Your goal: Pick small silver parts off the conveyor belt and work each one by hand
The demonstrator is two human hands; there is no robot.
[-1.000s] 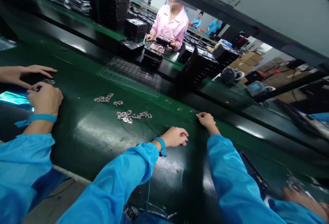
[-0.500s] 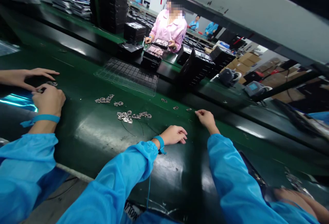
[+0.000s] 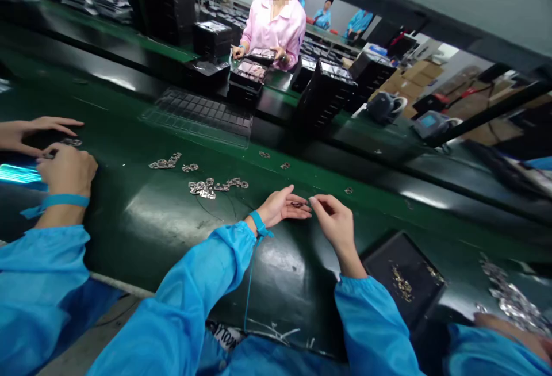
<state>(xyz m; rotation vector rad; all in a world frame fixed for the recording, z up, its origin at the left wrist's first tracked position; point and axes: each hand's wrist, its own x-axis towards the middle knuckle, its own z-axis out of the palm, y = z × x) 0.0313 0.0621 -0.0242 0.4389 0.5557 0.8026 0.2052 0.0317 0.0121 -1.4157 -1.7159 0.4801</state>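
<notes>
My left hand point(image 3: 287, 206) is held palm up over the green table, its fingers stretched out. Across those fingers lies a small dark part, probably a little circuit board point(image 3: 296, 204). Just right of it, my right hand point(image 3: 334, 221) has thumb and forefinger pinched at the left fingertips; what is between them I cannot make out. Small circuit boards point(image 3: 264, 154) lie singly beyond my hands, one more board point(image 3: 348, 190) beyond the right hand. To the left is a loose cluster of boards point(image 3: 202, 187), with thin dark wires near it.
A co-worker's hands point(image 3: 71, 166) are at the left. A black tray point(image 3: 403, 244) with gold-coloured parts lies right of my right forearm, near a pile of silvery parts point(image 3: 509, 295). A clear compartment tray point(image 3: 198, 114) lies ahead. Someone in pink point(image 3: 276, 25) sits opposite among black tray stacks.
My right hand has come back and left to my left hand, which has turned palm up. One single board is gone from the table. The view has shifted, showing the black tray.
</notes>
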